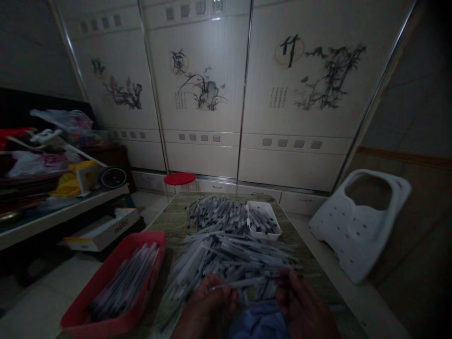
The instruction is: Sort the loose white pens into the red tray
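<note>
My left hand (pixel 212 299) is closed in a pinch on one end of a pale, see-through pen (pixel 243 283), which points across toward the right. My right hand (pixel 303 301) is held near the pen's other end, fingers curled together. Dimness and blur hide what they hold, if anything. Just beyond both hands, a big loose heap of similar pens (pixel 240 252) with dark tips spreads over the table. A second pile of pens (pixel 219 212) lies behind it. Between my wrists shows crumpled blue fabric (pixel 259 322).
On the left, a red plastic basin (pixel 155 238) holds many pens. A white tray (pixel 278 231) with pens stands at the table's (pixel 307 263) far right. Beyond are a red stool (pixel 179 179), a white plastic seat (pixel 356 226) and a cluttered bench (pixel 70 212).
</note>
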Motion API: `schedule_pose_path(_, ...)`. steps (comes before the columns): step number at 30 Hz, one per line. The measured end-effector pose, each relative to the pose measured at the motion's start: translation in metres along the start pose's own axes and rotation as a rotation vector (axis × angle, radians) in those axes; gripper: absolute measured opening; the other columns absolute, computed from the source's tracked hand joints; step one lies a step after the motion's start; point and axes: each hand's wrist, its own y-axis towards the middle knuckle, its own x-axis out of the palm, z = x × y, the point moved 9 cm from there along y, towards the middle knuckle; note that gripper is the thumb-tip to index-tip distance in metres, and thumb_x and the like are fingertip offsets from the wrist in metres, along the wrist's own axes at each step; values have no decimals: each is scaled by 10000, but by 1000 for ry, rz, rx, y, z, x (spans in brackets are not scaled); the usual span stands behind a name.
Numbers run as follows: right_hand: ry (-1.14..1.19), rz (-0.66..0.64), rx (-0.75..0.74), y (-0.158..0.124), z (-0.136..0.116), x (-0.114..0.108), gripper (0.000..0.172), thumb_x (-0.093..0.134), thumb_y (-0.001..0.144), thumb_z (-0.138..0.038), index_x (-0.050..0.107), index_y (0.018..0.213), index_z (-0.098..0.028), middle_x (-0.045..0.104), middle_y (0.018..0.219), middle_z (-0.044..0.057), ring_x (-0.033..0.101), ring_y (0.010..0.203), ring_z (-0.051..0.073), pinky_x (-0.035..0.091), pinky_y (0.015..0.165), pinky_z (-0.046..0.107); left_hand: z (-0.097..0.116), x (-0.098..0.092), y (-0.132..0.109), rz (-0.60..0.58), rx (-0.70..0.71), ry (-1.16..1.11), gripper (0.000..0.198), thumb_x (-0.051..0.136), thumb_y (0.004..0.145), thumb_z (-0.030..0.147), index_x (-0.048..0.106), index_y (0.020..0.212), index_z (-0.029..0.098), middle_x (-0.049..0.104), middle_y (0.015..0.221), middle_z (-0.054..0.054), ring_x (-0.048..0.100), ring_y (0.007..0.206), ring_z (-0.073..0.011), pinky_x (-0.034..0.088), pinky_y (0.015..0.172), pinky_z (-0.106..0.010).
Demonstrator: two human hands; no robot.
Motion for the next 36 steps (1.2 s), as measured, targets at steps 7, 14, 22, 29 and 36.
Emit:
schedule_pose_path(7,180,53,205,0,18,1,299,895,692,-458,791,885,-255,780,822,36,651,601,157,453,466,231,-5,2,2,-34,-22,4,346,908,643,105,577,713,177,725,691,-11,692,643,-122,515,636,-199)
schedule_pose_path(14,88,98,174,1,20,-1,445,841,708,-606,761,918,-222,784,808,35,667,632,174,472,506,241,-15,3,4,-65,-50,5,334,901,635,123,585,724,183,743,709,-27,718,683,-158,526,680,-236)
schedule_pose_path(22,-94,8,134,-6,16,15,429,760,793,-621,787,972,-232,778,877,62,628,583,171,399,439,237,-24,0,9,-42,-72,6,403,950,589,159,565,703,188,749,699,-25,696,669,-134,497,669,-210)
schedule_pose_path(29,-162,-39,118,-4,14,21,505,761,779,-624,744,989,-165,639,525,-31,429,399,79,294,428,189,-15,4,10,-138,118,453,357,913,658,353,597,693,189,596,582,34,505,549,-109,342,548,-217)
schedule_pose_path(36,-284,-143,98,-9,-3,31,532,753,792,-601,757,1101,-168,672,560,-19,505,440,112,374,455,215,-4,27,-12,-302,248,816,373,792,776,526,812,880,168,708,763,-57,550,685,-183,396,634,-259)
